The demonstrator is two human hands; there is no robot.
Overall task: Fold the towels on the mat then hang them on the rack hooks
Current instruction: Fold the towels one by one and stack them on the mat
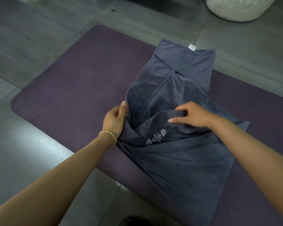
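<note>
A dark blue-grey towel (178,88) lies lengthwise across the purple mat (75,85), with a white tag at its far edge and a white printed logo near its middle. My left hand (115,121), a bead bracelet on its wrist, grips the towel's left edge. My right hand (192,115) pinches a raised fold of the towel just above the logo, thumb below and fingers over the cloth. The towel's near part is bunched between the hands. No rack or hooks are in view.
A white perforated basket (238,8) stands on the grey tiled floor (31,39) at the far right. The mat's rounded left end lies towards the left. A dark object shows at the bottom edge.
</note>
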